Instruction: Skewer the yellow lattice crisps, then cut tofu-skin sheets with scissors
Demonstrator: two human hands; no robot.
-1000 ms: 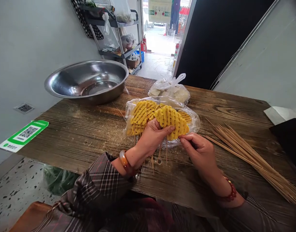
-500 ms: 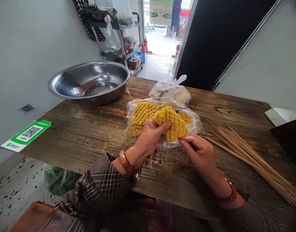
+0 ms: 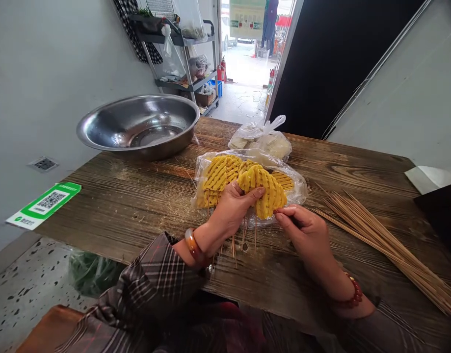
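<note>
On the wooden bench point(image 3: 115, 211): one wide metal basin point(image 3: 151, 150), far left, its inner wall gleaming; whether any liquid lies at the bottom cannot be told. Clear plastic bag point(image 3: 301, 189), one, spread open near the middle, containing a pile of yellow ridged slabs point(image 3: 218, 174), overlapping and not countable. Knotted plastic bag point(image 3: 260, 139), one, just behind the first, containing pale pieces, number unclear. Yellow ridged piece point(image 3: 265, 189), one, raised in front of the open bag and gripped by the left hand point(image 3: 232, 206), thumb on its near face. Right hand point(image 3: 302, 230), one, fingers pinched together at that piece's lower right corner; what lies between the fingertips is too small to tell. Several thin sticks project below the left hand. Loose bundle of wooden skewers point(image 3: 380, 235), one, lying to the right, too many to count. Green-and-white card point(image 3: 44, 205) with printed code, one, at the left edge. Bangle point(image 3: 194, 245), one, left wrist; red bead bracelet point(image 3: 356, 294), one, right wrist. Beyond the bench, one wheeled cart point(image 3: 173, 84), bearing bagged goods and a cardboard box point(image 3: 204, 99).
</note>
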